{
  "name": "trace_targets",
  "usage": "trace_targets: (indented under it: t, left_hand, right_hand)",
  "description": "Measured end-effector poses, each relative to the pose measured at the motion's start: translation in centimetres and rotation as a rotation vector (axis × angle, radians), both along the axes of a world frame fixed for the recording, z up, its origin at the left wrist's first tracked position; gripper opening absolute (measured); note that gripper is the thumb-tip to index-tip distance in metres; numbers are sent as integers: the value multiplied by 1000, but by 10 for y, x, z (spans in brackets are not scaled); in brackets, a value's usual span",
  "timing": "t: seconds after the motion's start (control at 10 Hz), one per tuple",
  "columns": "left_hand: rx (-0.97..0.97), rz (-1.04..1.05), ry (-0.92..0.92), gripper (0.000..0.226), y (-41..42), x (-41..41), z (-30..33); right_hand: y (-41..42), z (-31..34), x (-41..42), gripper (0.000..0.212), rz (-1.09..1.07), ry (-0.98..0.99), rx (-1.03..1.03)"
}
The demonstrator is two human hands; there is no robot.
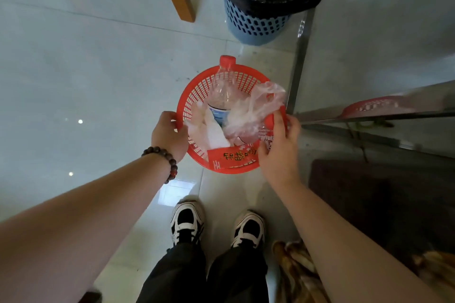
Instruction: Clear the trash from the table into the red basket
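1. The red basket (197, 96) is the landmark: it is carried over the floor, in front of the person's shoes (187, 222)
2. The left hand (168, 134) is clamped on the basket's left rim, the right hand (279, 140) on its right rim, likely to keep the load level
3. Inside the basket lie a clear bottle (222, 92) with its red cap over the far rim, a crumpled plastic bag (248, 115), white paper (214, 130) and a red packet (231, 158)
4. Beyond the basket stands a lined blue bin (256, 22); the glass desk (384, 39) is to its right
5. Judging by the full basket, the clearing looks mostly done
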State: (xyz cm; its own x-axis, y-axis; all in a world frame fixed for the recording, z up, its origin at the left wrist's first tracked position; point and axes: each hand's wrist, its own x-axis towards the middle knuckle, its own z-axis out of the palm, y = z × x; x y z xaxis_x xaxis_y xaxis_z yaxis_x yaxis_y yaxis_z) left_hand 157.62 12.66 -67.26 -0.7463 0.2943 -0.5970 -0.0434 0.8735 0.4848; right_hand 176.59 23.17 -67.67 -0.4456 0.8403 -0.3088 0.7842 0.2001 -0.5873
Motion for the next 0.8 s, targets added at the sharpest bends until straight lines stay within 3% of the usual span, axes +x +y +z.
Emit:
trace_targets:
  t: [0.4,0.8]
  left_hand:
    - [-20,-176,-70,37,-4,12,-20]
    - [43,-288,83,44,0,18,16]
  right_hand:
    - [1,-25,12,88,131,-207,51]
    - [-1,13,13,88,103,-229,100]
